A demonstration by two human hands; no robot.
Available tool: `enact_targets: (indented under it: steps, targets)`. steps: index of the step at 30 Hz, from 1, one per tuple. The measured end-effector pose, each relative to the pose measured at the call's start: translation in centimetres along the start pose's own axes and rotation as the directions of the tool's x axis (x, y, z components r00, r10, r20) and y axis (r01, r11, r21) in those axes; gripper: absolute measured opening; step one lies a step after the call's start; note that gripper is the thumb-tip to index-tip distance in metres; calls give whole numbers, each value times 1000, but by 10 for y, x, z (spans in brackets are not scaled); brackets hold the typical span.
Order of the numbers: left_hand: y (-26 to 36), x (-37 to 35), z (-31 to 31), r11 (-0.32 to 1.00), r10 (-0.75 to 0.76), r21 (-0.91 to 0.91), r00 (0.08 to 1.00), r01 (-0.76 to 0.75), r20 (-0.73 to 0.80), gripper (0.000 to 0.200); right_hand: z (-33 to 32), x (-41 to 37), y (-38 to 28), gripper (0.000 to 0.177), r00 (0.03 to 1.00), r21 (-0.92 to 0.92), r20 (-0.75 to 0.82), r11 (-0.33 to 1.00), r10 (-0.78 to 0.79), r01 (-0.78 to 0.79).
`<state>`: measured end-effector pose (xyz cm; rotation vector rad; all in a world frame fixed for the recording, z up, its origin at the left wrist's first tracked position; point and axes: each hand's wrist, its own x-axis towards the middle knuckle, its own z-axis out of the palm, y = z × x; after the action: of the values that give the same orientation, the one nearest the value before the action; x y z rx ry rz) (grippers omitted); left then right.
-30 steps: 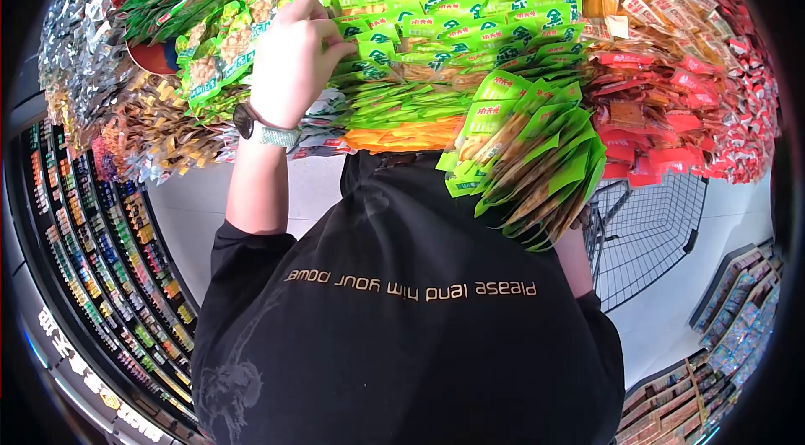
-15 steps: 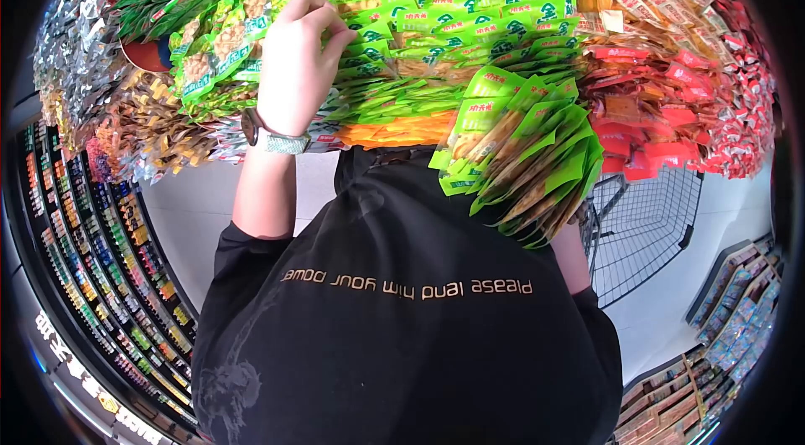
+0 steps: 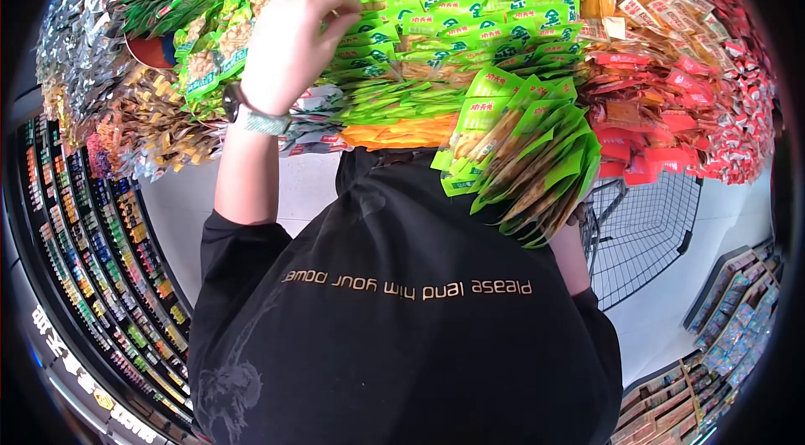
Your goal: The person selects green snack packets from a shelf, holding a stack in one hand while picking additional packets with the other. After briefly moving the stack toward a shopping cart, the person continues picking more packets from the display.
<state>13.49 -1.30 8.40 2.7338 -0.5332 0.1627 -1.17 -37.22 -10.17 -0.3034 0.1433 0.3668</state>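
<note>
Left hand curls, grip unclear, at the left edge of the green snack-packet pile; right hand, at its near right, clutches fanned packets.

Black T-shirt, gold lettering; watch, pale strap.

Remotely, I see lime-green fanned snack packets with red print, bright-green display packets, an orange packet row, red packets and a black T-shirt with gold lettering.
</note>
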Motion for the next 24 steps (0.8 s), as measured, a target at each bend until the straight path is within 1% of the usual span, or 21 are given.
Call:
enact_targets:
  steps: [2,3,5,6,7,9,10,12,13,15,16,20,22,24]
  targets:
    - [0,10,6,993,97,71,995,-99,22,10,2,1,2,70,1000,5,12,1000,-1,1]
    - [5,14,9,993,85,83,996,-85,13,9,2,2,3,70,1000,-5,14,1000,-4,4]
    - [5,21,14,979,74,185,995,-86,68,8,4,3,6,70,1000,-1,26,1000,-13,13]
    - [5,24,16,967,70,237,993,-91,95,7,7,5,7,70,999,27,30,1000,-13,12]
    - [9,27,13,972,27,227,990,-58,141,6,8,4,9,70,1000,67,26,998,-15,13]
    - [4,30,18,981,90,160,987,-112,137,7,17,3,13,70,1000,297,-4,955,-6,7]
    - [2,31,19,982,120,128,984,-137,133,8,30,2,23,70,999,489,-53,871,-10,35]
    - [3,32,18,974,159,143,977,-178,139,8,31,2,23,69,999,492,-49,870,0,24]
    - [5,32,17,969,177,150,974,-197,141,8,19,2,13,69,1000,302,1,953,15,-15]
    - [7,34,14,958,189,183,967,-220,171,7,12,4,7,68,998,101,54,994,34,-40]
    - [7,34,13,952,195,199,963,-231,185,8,10,4,7,68,998,105,63,994,27,-34]
    - [7,33,14,962,153,191,964,-195,217,8,10,8,8,67,995,93,99,996,-2,-7]
    - [8,34,14,962,142,199,962,-190,231,9,25,9,5,67,993,103,119,995,1,-13]
    - [9,34,14,958,166,197,965,-206,202,10,27,9,4,67,992,110,126,994,5,-19]
